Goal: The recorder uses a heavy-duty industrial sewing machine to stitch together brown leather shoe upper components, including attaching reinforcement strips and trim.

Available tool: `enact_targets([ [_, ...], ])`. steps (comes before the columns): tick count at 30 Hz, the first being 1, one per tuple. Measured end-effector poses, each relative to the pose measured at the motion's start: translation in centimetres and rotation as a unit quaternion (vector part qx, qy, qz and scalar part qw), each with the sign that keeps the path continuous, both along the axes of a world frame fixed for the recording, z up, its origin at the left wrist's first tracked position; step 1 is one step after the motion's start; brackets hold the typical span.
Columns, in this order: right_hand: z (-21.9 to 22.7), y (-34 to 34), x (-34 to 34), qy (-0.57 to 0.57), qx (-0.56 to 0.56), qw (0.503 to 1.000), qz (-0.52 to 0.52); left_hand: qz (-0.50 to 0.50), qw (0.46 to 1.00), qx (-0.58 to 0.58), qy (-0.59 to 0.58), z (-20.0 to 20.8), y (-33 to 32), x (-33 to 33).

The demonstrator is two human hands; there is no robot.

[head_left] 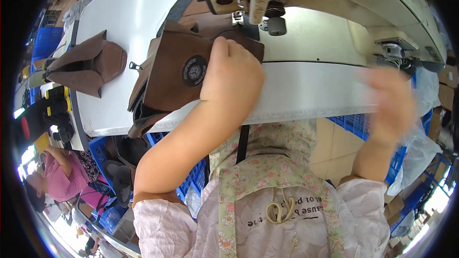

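Note:
A brown leather boot upper (165, 74) with a round dark emblem and a zip pull lies on the white table, its far part beneath the presser foot (237, 17) of a sewing machine. My left hand (234, 71) grips the upper's right side, fingers curled over the leather; the fingertips are hidden. Off to the right, my right hand (393, 98) is raised near the table's front edge, apart from the leather and smeared by motion. A second brown leather upper (91, 62), open in the middle, rests alone at the table's left.
The sewing machine's arm (363, 0) spans the far side above the white table (306, 93). Blue crates (346, 123) stand below the front edge. Clear plastic bags (420, 148) hang at right. Further left, a person in pink (67, 177) sits among crates.

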State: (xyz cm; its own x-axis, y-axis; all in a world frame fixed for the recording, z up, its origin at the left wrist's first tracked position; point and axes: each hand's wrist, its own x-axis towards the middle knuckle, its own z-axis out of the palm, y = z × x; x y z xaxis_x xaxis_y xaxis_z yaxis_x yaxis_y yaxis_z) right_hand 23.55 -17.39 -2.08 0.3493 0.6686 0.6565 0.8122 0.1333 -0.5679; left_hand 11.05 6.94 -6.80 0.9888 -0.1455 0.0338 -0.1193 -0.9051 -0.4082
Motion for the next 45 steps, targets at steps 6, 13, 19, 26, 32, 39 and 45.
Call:
enact_targets([
  [6,-9.6,11.4,2.6,-0.127,-0.178,0.975,-0.033,-0.002,0.998,-0.032,-0.052,-0.2,-0.3,-0.3],
  [13,-10.9,12.0,2.5,-0.111,-0.145,0.983,-0.025,0.022,1.0,-0.006,-0.001,0.7,-0.4,-1.2],
  [19,-10.5,11.7,2.3,-0.134,-0.172,0.975,-0.036,0.015,1.0,-0.008,-0.004,0.7,-0.6,-1.0],
  [26,-11.0,11.7,2.5,-0.133,-0.162,0.977,-0.034,0.016,1.0,-0.003,-0.018,0.3,-0.7,-0.5],
  [32,-11.2,11.8,2.6,-0.142,-0.171,0.975,-0.026,0.02,1.0,-0.015,-0.012,0.4,-0.6,-0.3],
  [39,-11.2,11.7,2.4,-0.127,-0.162,0.978,-0.034,0.02,1.0,-0.018,-0.008,0.4,-0.3,-0.4],
  [45,-11.5,11.8,2.6,-0.122,-0.159,0.979,-0.03,0.016,0.999,-0.029,-0.011,0.3,-0.2,-0.5],
])
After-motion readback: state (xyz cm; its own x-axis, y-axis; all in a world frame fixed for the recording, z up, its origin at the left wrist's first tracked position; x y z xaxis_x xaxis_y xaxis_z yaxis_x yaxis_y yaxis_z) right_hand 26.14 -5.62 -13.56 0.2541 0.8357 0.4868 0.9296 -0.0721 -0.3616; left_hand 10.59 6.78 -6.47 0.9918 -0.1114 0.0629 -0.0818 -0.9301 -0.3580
